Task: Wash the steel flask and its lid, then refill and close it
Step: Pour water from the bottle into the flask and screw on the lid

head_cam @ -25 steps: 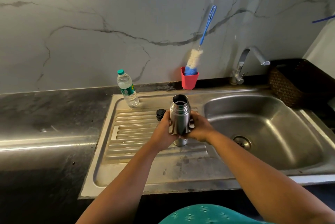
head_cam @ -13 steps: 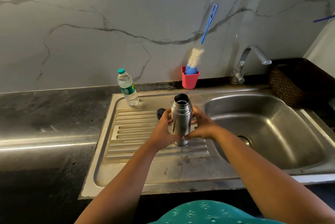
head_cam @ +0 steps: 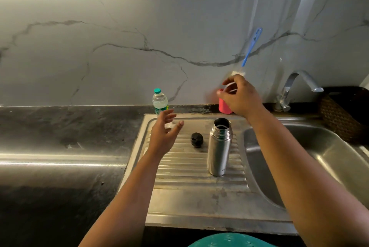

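Dark desk under a veined marble wall; steel flask stands upright, uncapped, on the draining board, black lid just at its 9 o'clock; left hand spread, holding nothing; right hand curled at the brush, grip unclear.

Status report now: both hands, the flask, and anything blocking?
Left hand open, above draining board. Right hand at brush in red cup; grip unclear. Flask upright, uncapped, lid beside it. Nothing blocking.

One steel flask, one black lid, one plastic water bottle, one bottle brush, one red cup, one tap.
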A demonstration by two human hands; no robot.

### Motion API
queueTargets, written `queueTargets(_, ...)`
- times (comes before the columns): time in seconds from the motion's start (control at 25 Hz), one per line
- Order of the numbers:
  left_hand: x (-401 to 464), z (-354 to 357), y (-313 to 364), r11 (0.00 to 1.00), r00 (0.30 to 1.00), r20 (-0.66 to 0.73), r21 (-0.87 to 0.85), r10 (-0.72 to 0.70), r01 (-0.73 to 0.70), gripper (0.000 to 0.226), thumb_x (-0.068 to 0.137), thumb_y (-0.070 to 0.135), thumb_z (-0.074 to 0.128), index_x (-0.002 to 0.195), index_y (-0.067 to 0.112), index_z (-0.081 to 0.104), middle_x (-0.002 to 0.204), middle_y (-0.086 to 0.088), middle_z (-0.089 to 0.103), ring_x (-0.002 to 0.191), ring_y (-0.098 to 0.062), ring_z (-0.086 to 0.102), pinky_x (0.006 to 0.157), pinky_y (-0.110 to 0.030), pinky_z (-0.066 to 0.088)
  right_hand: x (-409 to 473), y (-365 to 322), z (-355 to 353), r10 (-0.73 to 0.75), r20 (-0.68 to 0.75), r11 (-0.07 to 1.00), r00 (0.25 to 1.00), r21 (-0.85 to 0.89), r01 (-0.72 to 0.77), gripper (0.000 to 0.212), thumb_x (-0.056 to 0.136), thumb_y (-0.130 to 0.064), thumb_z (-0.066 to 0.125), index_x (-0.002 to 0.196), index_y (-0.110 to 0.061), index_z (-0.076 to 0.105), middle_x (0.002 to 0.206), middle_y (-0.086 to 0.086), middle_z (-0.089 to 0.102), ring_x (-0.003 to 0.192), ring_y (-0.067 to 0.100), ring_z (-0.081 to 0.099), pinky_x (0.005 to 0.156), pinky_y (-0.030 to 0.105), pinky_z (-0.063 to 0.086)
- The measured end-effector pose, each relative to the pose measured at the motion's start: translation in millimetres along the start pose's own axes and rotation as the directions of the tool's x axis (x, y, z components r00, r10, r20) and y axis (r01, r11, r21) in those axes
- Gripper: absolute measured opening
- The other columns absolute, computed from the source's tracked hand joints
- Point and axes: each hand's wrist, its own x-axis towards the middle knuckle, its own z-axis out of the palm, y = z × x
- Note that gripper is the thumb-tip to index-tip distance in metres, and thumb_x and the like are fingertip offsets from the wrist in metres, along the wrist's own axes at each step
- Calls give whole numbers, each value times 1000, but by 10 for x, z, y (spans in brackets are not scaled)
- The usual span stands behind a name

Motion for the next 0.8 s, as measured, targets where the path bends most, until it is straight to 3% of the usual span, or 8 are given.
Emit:
queueTargets(0.08, 129, -276, -46, 999, 985, -169, 15, -37, 40, 44, 90, 24, 71, 128, 15, 52, 120, 0, 63, 111, -15, 60, 91, -30, 52, -29, -439, 359, -160, 36, 983, 987, 97, 156, 36, 85, -26, 70, 114, -15, 52, 99, 1, 59, 86, 12, 57, 69, 16, 47)
queueTargets(0.16, 251, -520, -84, 994, 960, -264, 16, -97, 105, 39, 90, 20, 69, 125, 14, 53, 115, 0, 64, 105, -16, 62, 87, -26, 51, -78, -688, 924, -228, 128, 966, 965, 155, 207, 44, 80, -28, 75, 115, -17, 51, 102, 0, 57, 88, 12, 57, 74, 21, 51)
queueTargets(0.24, 376, -699, -144, 986, 948, -276, 7, -156, 165, 36, 93, 17, 65, 127, 12, 53, 113, -3, 64, 105, -18, 62, 84, -22, 47, -23, -682, 1593, -130, 183, 973, 974, 211, 90, 60, 73, -30, 80, 121, -19, 47, 114, 3, 54, 100, 15, 56, 86, 28, 52)
queueTargets(0.36, 560, -899, -276, 968, 938, -278, 78, -207, 237, 34, 96, 13, 59, 130, 12, 52, 115, -4, 63, 109, -22, 62, 87, -25, 46, 252, -393, 2359, 217, 192, 938, 957, 231, -259, 90, 59, -41, 88, 131, -18, 39, 130, 8, 47, 118, 24, 50, 101, 38, 46)
queueTargets(0.48, 684, -1067, -421, 950, 934, -260, 130, -245, 286, 35, 99, 16, 55, 134, 15, 50, 122, -6, 61, 108, -21, 60, 97, -39, 51, 586, -73, 2689, 421, 96, 863, 902, 263, -431, 92, 59, -33, 90, 134, -14, 38, 136, 10, 44, 126, 28, 45, 106, 36, 40)
queueTargets(0.64, 909, -1195, -568, 942, 937, -241, 161, -252, 295, 38, 101, 20, 52, 138, 16, 46, 128, -6, 59, 113, -19, 57, 102, -41, 49, 984, 105, 2939, 484, 135, 831, 864, 240, -503, 105, 63, -25, 89, 144, -17, 24, 148, 8, 33, 134, 28, 37, 108, 36, 36)
queueTargets(0.72, 1020, -1162, -596, 945, 946, -214, 171, -242, 280, 40, 100, 20, 53, 139, 16, 45, 130, -6, 58, 116, -18, 56, 102, -38, 48, 1101, 153, 3080, 474, 158, 836, 866, 229, -499, 105, 60, -24, 90, 143, -20, 27, 145, 6, 38, 133, 28, 40, 107, 37, 37)
queueTargets(0.8, 1100, -1111, -613, 947, 956, -190, 192, -222, 258, 42, 99, 20, 55, 140, 16, 45, 132, -5, 58, 119, -19, 55, 102, -38, 48, 1140, 233, 3179, 475, 169, 835, 863, 223, -503, 89, 63, -24, 89, 137, -19, 38, 138, 5, 49, 128, 28, 47, 105, 36, 40)
